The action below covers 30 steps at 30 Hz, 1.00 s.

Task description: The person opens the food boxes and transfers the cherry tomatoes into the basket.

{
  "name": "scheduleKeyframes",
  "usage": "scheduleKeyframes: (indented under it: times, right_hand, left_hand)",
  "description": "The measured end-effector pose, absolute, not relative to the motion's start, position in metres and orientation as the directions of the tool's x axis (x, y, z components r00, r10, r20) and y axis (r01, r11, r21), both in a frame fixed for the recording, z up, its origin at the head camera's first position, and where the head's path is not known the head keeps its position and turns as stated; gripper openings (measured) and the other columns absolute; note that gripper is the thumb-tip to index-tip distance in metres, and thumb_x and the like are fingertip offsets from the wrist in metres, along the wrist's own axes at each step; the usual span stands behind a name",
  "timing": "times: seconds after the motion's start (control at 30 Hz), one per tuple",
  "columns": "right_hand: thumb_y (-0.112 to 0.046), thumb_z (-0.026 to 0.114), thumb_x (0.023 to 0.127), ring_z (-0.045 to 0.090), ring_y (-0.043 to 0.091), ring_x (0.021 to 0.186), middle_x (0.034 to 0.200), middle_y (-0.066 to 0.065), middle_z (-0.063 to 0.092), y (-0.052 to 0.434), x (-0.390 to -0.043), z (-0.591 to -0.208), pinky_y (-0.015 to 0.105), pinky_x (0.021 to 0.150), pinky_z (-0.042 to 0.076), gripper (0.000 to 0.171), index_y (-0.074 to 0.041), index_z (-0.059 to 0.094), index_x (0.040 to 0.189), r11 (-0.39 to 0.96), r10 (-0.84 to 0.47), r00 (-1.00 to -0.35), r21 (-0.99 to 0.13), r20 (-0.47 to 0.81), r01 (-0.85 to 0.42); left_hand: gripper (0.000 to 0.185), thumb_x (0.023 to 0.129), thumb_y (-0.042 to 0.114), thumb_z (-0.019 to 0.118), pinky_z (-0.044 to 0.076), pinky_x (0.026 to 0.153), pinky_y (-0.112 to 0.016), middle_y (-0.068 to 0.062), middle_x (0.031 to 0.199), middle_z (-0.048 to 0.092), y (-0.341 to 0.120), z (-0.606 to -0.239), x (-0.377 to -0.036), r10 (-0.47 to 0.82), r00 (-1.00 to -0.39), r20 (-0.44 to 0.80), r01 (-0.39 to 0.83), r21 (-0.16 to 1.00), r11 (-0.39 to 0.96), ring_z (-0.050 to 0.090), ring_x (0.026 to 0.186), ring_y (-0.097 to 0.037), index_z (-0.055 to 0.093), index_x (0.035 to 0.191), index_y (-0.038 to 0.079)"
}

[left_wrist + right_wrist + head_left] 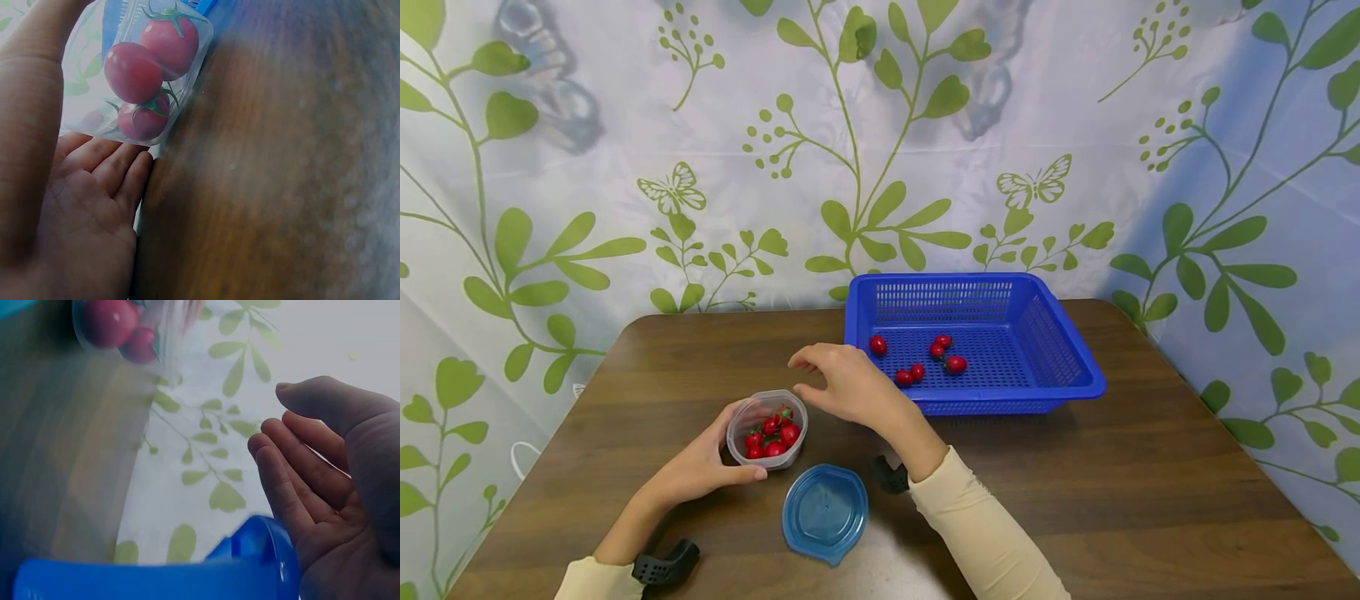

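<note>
In the head view my left hand holds a clear plastic tub on the table, fingers round its far-left side and thumb along its front. Several cherry tomatoes with green stems lie inside. My right hand hovers between the tub and a blue basket, its fingers loosely bent and nothing in them. The right wrist view shows that palm bare. More cherry tomatoes lie scattered over the left part of the basket's floor.
A blue translucent lid lies on the brown wooden table, nearer to me than the tub. Behind the table hangs a leaf-patterned cloth. Dark wrist straps show by both sleeves.
</note>
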State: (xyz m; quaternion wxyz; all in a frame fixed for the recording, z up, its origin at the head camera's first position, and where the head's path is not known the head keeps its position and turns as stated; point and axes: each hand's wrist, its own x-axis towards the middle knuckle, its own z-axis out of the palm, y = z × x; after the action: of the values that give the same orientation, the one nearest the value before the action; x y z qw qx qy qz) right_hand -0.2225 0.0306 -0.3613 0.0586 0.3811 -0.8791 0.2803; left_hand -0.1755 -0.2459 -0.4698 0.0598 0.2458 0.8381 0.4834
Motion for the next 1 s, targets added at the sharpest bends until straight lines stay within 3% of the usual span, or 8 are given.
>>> scheduleKeyframes:
  times: [0.23, 0.47, 0.73, 1.0]
  right_hand:
    - [-0.020, 0.076, 0.095, 0.070, 0.015, 0.101, 0.116, 0.004, 0.074, 0.014, -0.213, -0.369, 0.020, 0.087, 0.055, 0.032, -0.010, 0.071, 0.124, 0.573, -0.686, -0.685, -0.397, 0.247, -0.717]
    - [-0.020, 0.077, 0.094, 0.066, 0.008, 0.090, 0.114, 0.002, 0.074, 0.001, -0.208, -0.379, 0.014, 0.079, 0.054, 0.029, -0.011, 0.072, 0.121, 0.570, -0.716, -0.655, -0.340, 0.242, -0.748]
    - [-0.023, 0.078, 0.093, 0.067, 0.008, 0.089, 0.111, 0.000, 0.074, -0.009, -0.204, -0.391, 0.015, 0.079, 0.055, 0.031, -0.013, 0.072, 0.121, 0.620, -0.708, -0.678, -0.284, 0.199, -0.731]
    - [-0.025, 0.077, 0.094, 0.067, 0.010, 0.089, 0.108, -0.003, 0.073, -0.017, -0.198, -0.396, 0.018, 0.076, 0.057, 0.028, -0.014, 0.073, 0.119, 0.669, -0.690, -0.698, -0.200, 0.193, -0.716]
  left_hand:
    - [0.090, 0.087, 0.023, 0.084, 0.031, 0.110, -0.013, -0.003, 0.155, 0.050, -0.247, -0.468, -0.176, 0.476, -0.869, 0.131, 0.354, 0.838, 0.416, 0.048, 0.141, -0.019, 0.029, 0.157, 0.018]
    - [0.090, 0.088, 0.024, 0.083, 0.031, 0.110, -0.014, 0.000, 0.157, 0.047, -0.247, -0.467, -0.175, 0.479, -0.870, 0.115, 0.340, 0.843, 0.417, 0.046, 0.141, -0.011, 0.027, 0.158, 0.021]
    - [0.090, 0.088, 0.021, 0.083, 0.035, 0.110, -0.015, -0.008, 0.158, 0.046, -0.247, -0.469, -0.175, 0.481, -0.869, 0.115, 0.333, 0.854, 0.399, 0.048, 0.141, -0.028, 0.027, 0.159, 0.017]
    - [0.090, 0.088, 0.024, 0.082, 0.038, 0.108, -0.017, -0.012, 0.158, 0.044, -0.248, -0.470, -0.175, 0.467, -0.879, 0.092, 0.312, 0.852, 0.420, 0.046, 0.141, -0.037, 0.027, 0.159, 0.014]
